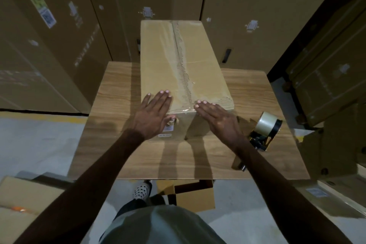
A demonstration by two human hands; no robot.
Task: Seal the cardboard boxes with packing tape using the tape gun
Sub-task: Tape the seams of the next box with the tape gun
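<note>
A long cardboard box (pixel 164 59) lies lengthwise on a wooden table (pixel 118 93), its top seam covered by clear tape over torn paper. My left hand (pixel 153 114) rests flat on the box's near left corner, fingers spread, thumb on the front face. My right hand (pixel 215 119) lies flat over the near right corner, fingertips on the taped seam's end. Neither hand holds anything. The tape gun (pixel 266 128), with a clear tape roll, lies on the table to the right of my right hand.
Tall stacked cardboard cartons (pixel 247 6) wall in the far side and both flanks of the table. An open small box (pixel 194 194) sits on the floor under the table's near edge, another carton (pixel 23 202) at lower left. My foot (pixel 141 190) stands by the table.
</note>
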